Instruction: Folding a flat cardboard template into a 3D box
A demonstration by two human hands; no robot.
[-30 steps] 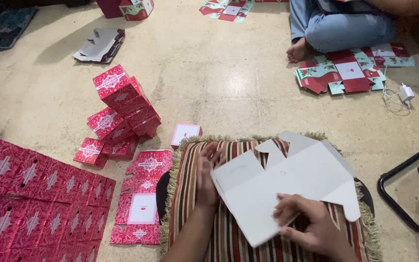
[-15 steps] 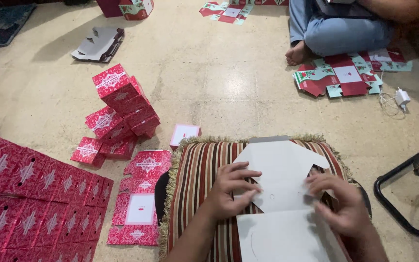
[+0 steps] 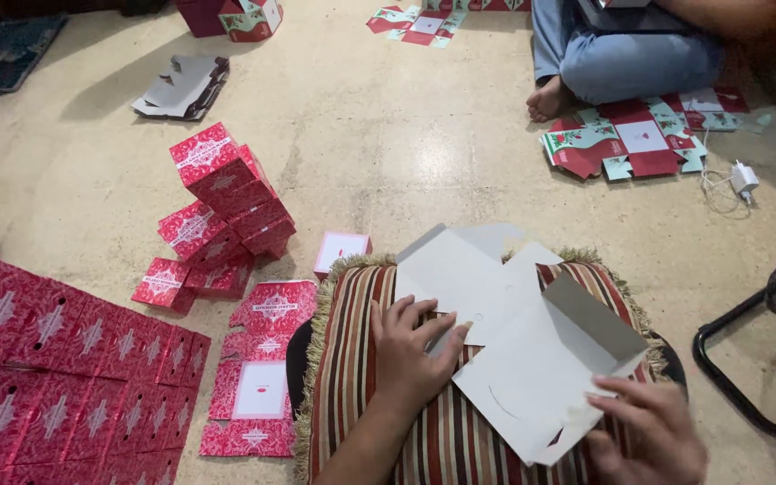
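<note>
A flat white cardboard box blank [image 3: 514,332], plain side up, lies partly folded on a striped cushion [image 3: 361,377] in front of me. My left hand [image 3: 410,346] presses flat on its left part, fingers spread. My right hand [image 3: 648,436] holds the blank's lower right edge, lifting a panel so that one flap stands up. A flat red patterned blank [image 3: 258,377] lies on the floor just left of the cushion.
A heap of folded red boxes [image 3: 222,216] sits on the floor to the left, with rows of red boxes [image 3: 56,368] at the lower left. Another person sits at the top right beside more flat blanks [image 3: 639,139]. A black metal stand [image 3: 747,359] is at right.
The blank has been turned and folded: a panel now stands raised on the right. My left hand slid left onto the flat part, and my right hand dropped to the lower right edge.
</note>
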